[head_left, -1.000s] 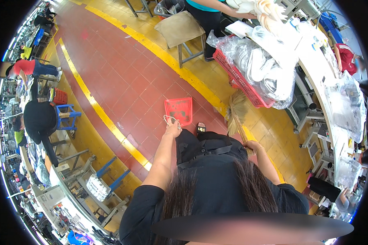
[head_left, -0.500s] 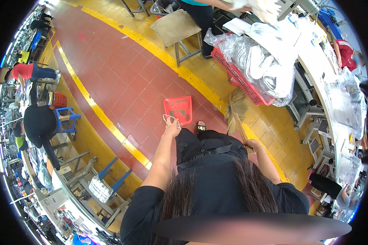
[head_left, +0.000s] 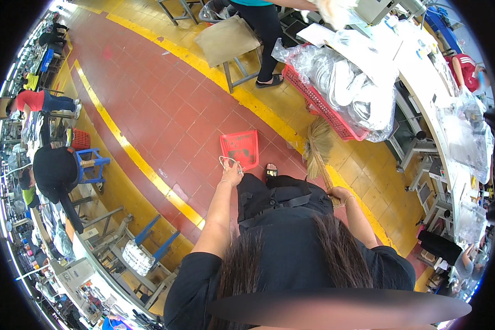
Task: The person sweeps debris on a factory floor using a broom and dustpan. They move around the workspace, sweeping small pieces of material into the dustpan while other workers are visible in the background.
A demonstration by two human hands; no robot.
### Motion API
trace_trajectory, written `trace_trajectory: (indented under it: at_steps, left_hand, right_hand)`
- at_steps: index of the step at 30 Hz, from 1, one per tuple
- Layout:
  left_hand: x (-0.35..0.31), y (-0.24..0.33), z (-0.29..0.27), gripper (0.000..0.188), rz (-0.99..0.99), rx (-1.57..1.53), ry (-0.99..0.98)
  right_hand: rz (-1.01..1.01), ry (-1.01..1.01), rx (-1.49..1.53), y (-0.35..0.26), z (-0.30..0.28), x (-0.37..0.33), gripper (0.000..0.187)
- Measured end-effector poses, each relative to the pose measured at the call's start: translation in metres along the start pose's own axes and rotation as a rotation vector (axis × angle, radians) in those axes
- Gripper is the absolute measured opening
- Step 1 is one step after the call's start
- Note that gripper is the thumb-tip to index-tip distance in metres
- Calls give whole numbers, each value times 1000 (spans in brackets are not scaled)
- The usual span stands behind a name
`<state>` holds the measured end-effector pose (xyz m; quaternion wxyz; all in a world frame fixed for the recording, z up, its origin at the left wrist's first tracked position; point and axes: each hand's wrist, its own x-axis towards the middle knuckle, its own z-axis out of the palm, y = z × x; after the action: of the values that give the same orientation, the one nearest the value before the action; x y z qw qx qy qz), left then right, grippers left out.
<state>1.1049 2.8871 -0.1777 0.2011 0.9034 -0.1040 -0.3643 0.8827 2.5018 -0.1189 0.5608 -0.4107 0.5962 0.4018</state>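
A red plastic dustpan (head_left: 248, 142) with slotted sides and dark dirt inside is in front of me, over the red floor tiles. My left hand (head_left: 232, 174) is closed on it at its near corner, where a loop of white cord sticks out. At my right side, my right hand (head_left: 341, 195) is wrapped round the handle of a straw broom (head_left: 317, 147). The broom's pale bristles fan out forward, beside the yellow floor line. My sandalled foot (head_left: 271, 171) shows between the dustpan and the broom.
Ahead on the right, a red crate (head_left: 327, 113) holds plastic-wrapped white pieces beside a long worktable (head_left: 423, 77). A cushioned stool (head_left: 226, 39) and a standing co-worker (head_left: 261, 33) are farther ahead. Blue stools (head_left: 93, 165) and workbenches line the left.
My hands, the dustpan and the broom stay nearly where they were. The co-worker ahead has shifted, and their sandalled foot now shows beside the stool.
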Motion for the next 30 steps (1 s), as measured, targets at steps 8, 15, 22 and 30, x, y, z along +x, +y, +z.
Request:
trace_trajectory:
  at_steps: [8, 15, 22, 30]
  left_hand:
    - [-1, 2, -2, 58, -5, 5, 11]
    - [-1, 3, -5, 58, 8, -31, 1]
    - [0, 3, -3, 58, 4, 17, 29]
    - [1, 0, -2, 58, 16, 18, 20]
  right_hand:
    - [1, -4, 19, 2, 0, 6, 11]
    - [13, -29, 59, 2, -1, 11, 13]
    - [-8, -42, 12, 1, 0, 6, 14]
    - [-5, -41, 1, 1, 1, 7, 13]
